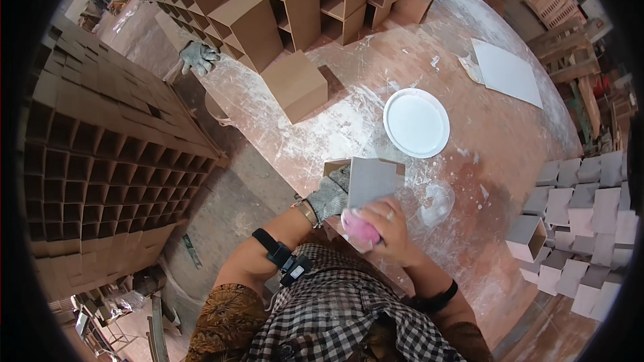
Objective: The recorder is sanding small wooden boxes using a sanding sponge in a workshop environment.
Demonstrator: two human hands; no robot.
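Note:
A cardboard box (372, 181) with a grey-coated face stands close in front of me at the table's near edge. My left hand (329, 196), in a grey knit glove, holds it from the left; the fingers disappear behind or inside the box. My bare right hand (391, 226) grips a pink sponge-like pad (360, 229) at the lower end of the grey face. The pad is slightly blurred. Beyond the box lies a round white shallow dish or lid (416, 123) with pale matter on it. A plain brown box (295, 86) rests farther left.
Brown boxes (295, 7) are stacked at the table's far side. A grey glove (198, 57) lies at the left edge, a white sheet (508, 72) at far right. Grey-coated boxes (580, 208) pile up at right; a tall stack of open boxes (121, 181) stands left. White smears mark the table (483, 241).

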